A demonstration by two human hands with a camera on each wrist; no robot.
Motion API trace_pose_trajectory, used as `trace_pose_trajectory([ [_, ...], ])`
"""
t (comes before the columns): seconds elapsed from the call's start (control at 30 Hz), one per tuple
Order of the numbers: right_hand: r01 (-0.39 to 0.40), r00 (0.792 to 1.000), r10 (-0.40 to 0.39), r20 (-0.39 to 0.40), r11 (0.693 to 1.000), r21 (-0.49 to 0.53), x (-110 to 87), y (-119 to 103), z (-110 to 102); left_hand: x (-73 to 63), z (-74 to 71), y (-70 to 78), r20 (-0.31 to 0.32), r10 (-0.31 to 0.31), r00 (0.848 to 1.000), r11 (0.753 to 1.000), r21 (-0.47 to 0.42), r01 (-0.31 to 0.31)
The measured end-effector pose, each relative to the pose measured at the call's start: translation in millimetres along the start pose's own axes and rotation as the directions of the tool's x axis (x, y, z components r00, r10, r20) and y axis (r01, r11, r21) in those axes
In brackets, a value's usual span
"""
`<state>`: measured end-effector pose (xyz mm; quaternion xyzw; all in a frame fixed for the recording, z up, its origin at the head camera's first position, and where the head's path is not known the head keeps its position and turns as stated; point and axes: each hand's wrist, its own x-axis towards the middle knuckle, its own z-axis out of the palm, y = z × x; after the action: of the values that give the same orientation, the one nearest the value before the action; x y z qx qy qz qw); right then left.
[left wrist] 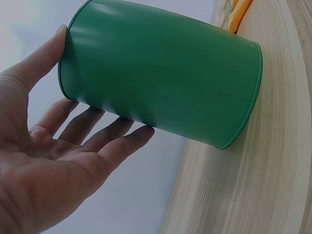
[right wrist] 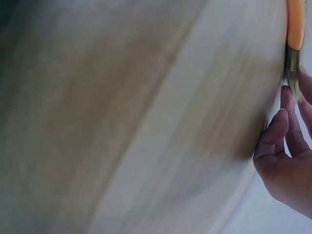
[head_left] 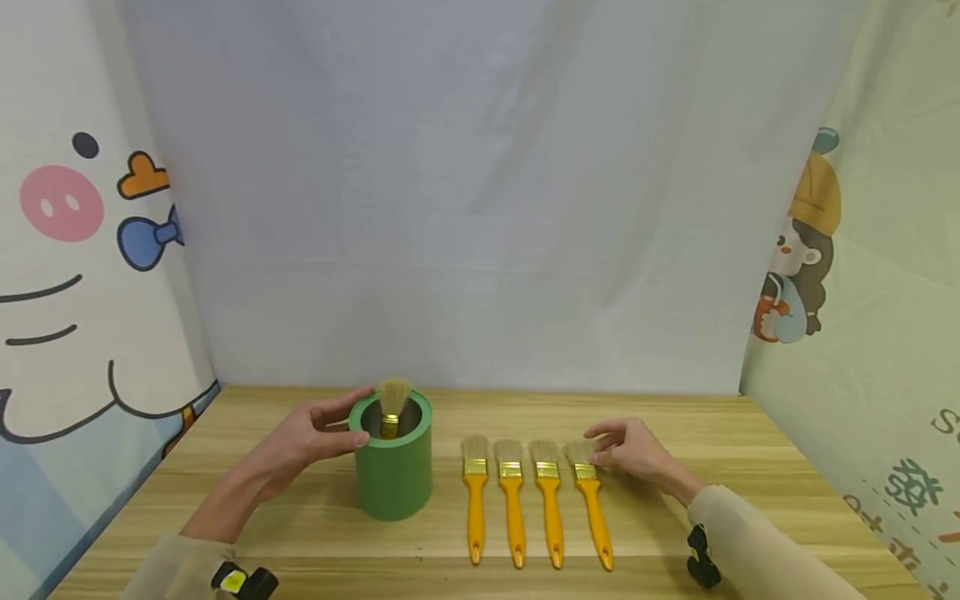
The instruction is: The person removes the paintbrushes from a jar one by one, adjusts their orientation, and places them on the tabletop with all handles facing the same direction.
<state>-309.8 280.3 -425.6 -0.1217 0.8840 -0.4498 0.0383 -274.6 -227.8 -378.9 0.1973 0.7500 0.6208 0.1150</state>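
The rightmost brush [head_left: 593,510] lies flat at the right end of a row, its yellow-orange handle toward the near side, slanting slightly right, and its pale bristles toward the far side. The right hand [head_left: 633,447] reaches in from the right, its fingers bent around the bristle end; whether they are clamped there or a little apart, I cannot tell. Just left of it lie three similar brushes [head_left: 551,510], side by side with small gaps, bristles far and handles near. Left of the row stands an upright green can [head_left: 393,483], with one brush [head_left: 394,396] inside, bristles up above the rim. The left hand [head_left: 303,435] grips the can from the left, thumb on the rim and fingers against its side. All this is on a wood-grain surface [head_left: 315,542]. A pale cloth [head_left: 480,208] hangs at the far side; cartoon-printed cloths [head_left: 62,203] flank left and right.
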Motion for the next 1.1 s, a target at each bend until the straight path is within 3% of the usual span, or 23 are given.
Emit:
trace_pose_trajectory([
  [0.77, -0.002, 1.0, 0.002, -0.002, 1.0, 0.006, -5.6, -8, -10, -1.4, -1.9, 0.5, -0.005, 0.0, 1.0, 1.0, 0.011, 0.0],
  [1.1, 0.029, 0.999, -0.03, -0.024, 0.999, -0.033, -6.4, -30, -12, -0.3, -1.8, -0.6, 0.008, 0.003, 1.0, 1.0, -0.012, -0.003],
])
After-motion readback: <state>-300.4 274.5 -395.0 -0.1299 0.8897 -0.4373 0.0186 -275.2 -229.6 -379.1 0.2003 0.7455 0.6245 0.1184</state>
